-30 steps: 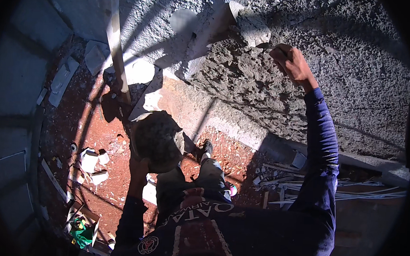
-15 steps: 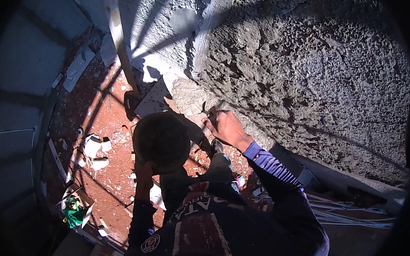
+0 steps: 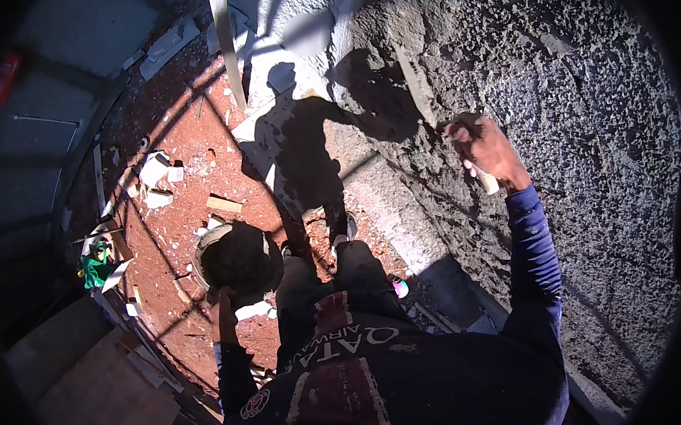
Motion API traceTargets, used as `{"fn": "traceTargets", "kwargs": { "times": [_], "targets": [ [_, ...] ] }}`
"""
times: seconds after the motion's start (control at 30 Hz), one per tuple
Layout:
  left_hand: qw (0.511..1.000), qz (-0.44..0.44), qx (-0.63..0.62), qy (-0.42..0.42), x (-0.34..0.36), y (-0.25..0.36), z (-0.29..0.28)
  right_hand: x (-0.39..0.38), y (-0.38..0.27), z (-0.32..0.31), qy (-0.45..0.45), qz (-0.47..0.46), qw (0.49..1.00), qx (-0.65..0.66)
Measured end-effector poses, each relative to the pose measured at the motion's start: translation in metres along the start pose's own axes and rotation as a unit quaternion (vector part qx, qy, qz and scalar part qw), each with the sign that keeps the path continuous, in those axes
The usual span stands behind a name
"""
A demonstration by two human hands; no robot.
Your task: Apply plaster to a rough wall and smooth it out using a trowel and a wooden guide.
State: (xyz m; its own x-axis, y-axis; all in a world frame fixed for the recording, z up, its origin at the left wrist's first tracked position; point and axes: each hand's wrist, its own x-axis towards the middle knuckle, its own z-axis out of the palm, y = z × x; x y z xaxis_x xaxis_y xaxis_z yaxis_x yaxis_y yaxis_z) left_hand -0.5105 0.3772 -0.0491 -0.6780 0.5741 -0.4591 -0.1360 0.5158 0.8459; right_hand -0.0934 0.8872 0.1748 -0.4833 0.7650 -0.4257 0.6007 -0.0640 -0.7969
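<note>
My right hand (image 3: pixel 486 149) is raised and closed around the pale handle of a trowel (image 3: pixel 418 86), whose blade lies flat against the rough grey plastered wall (image 3: pixel 576 132). Down low at my side, my left hand (image 3: pixel 223 314) grips the near rim of a round pan of dark mortar (image 3: pixel 239 259). My dark-sleeved arms and printed shirt fill the lower middle of the view. My own shadow falls on the wall's base, left of the trowel.
Red earth floor (image 3: pixel 179 204) strewn with broken white tile pieces (image 3: pixel 155 170), wood scraps and a green rag (image 3: pixel 100 268). A pale plank (image 3: pixel 225 37) leans against the wall. My feet stand by a low ledge (image 3: pixel 391 207). Grey panels curve around the left.
My right hand came down from the wall to the mortar pan, then rose again to the wall with the trowel. The left hand kept holding the pan, now lower and further left.
</note>
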Motion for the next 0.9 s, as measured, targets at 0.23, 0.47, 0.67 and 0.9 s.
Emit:
{"fn": "traceTargets", "kwargs": {
  "times": [0.23,0.47,0.67,0.9],
  "targets": [
    [0.973,-0.191,-0.104,0.082,-0.029,0.055,0.068,-0.150,-0.165,0.029,0.282,-0.115,0.951,-0.048],
    [0.979,0.030,-0.108,-0.169,-0.023,0.088,0.122,-0.112,0.086,0.211,0.210,-0.428,0.523,-0.707],
    [0.967,0.196,0.131,-0.097,-0.036,0.065,0.121,-0.140,0.068,0.367,-0.047,-0.043,0.968,-0.245],
    [0.961,-0.059,-0.166,-0.214,-0.037,0.070,0.093,-0.208,0.060,0.347,0.029,-0.019,0.958,-0.286]
  ]
}}
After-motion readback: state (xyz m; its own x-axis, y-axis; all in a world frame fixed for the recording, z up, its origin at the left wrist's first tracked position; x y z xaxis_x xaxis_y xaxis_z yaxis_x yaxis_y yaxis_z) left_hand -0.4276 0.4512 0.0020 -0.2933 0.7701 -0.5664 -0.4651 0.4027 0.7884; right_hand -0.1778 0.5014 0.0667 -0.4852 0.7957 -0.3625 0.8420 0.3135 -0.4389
